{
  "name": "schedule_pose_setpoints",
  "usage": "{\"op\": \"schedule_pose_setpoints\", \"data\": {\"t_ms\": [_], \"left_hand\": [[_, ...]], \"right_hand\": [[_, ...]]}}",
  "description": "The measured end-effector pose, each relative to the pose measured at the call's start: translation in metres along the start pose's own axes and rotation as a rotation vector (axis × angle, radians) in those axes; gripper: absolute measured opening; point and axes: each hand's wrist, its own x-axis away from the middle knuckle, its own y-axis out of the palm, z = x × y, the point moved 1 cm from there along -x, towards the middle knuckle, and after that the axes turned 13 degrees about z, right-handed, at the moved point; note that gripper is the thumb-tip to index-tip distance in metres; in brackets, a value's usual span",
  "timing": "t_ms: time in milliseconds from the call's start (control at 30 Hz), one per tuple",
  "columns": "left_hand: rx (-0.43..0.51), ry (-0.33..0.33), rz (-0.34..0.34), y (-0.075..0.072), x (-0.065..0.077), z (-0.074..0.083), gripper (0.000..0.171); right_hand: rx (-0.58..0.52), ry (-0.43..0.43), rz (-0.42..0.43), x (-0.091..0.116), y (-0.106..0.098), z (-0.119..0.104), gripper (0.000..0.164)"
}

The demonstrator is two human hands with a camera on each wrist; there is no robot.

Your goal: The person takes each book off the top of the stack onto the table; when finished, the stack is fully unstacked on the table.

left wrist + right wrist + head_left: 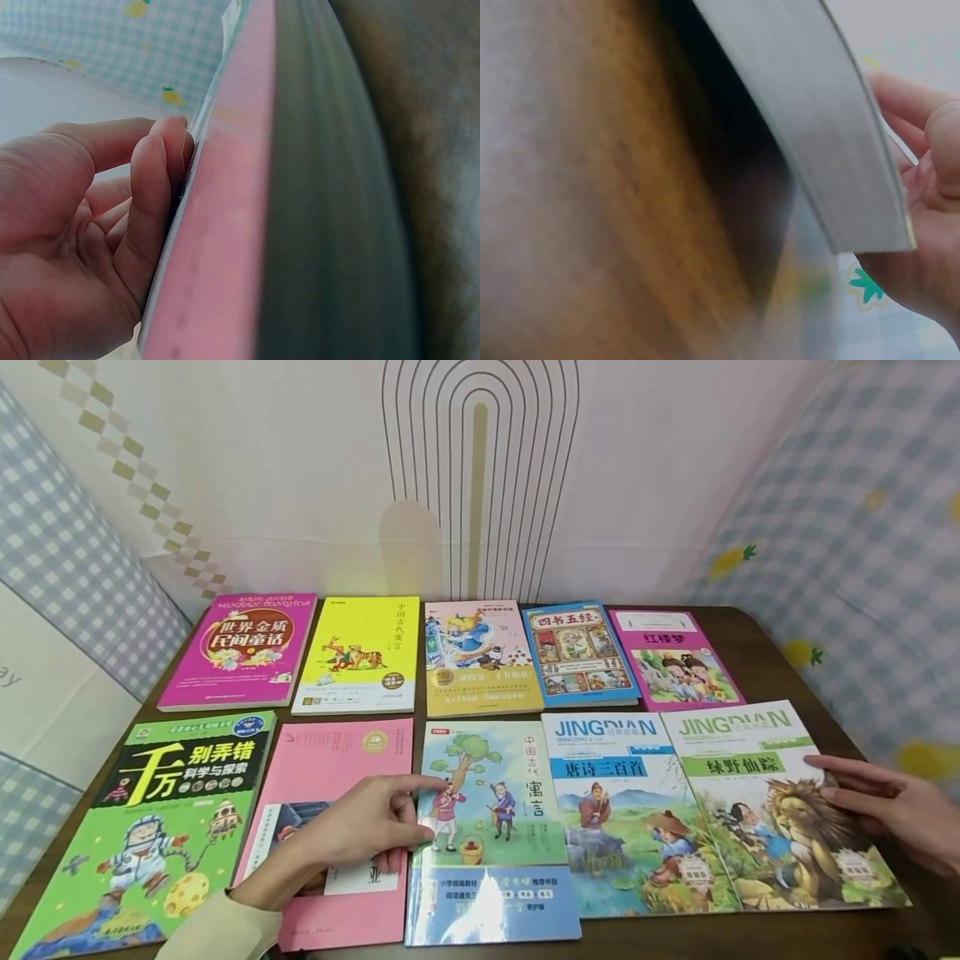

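Note:
My left hand [352, 827] lies over the pink book [341, 922], its index finger reaching across the left edge of a book with a tree and two figures [495, 827]. In the left wrist view, the loosely bent fingers [146, 195] rest against the book surface beside a thick pink edge. At the far right, my right hand [892, 810] has its fingertips at the right edge of the book with a lion [798, 835]. The right wrist view shows that hand beside a block of pages [817, 135]; part of its fingers is hidden.
A blue-topped book [607, 802] and a green astronaut book [142, 835] share the front row. Behind lie magenta [240, 647], yellow [356, 660], gold-banded [483, 656], blue [581, 656] and small pink [675, 660] books. Patterned cloth [480, 485] hangs behind the dark table [660, 935].

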Motion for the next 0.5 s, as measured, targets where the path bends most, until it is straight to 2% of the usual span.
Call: {"op": "schedule_pose_setpoints", "data": {"t_ms": [67, 233, 400, 500], "left_hand": [[0.002, 0.002, 0.003, -0.001, 0.0, 0.0, 0.059], [0.007, 0.006, 0.009, -0.002, 0.002, -0.002, 0.059], [0.013, 0.003, 0.003, -0.001, 0.001, -0.004, 0.057], [0.017, 0.0, -0.003, -0.001, 0.002, -0.004, 0.055]], "right_hand": [[0.094, -0.026, 0.03, -0.003, 0.002, -0.003, 0.046], [0.331, -0.107, 0.096, -0.008, 0.008, -0.013, 0.058], [0.415, -0.199, 0.155, -0.005, 0.014, -0.025, 0.055], [0.478, -0.254, 0.225, -0.003, 0.014, -0.045, 0.056]]}}
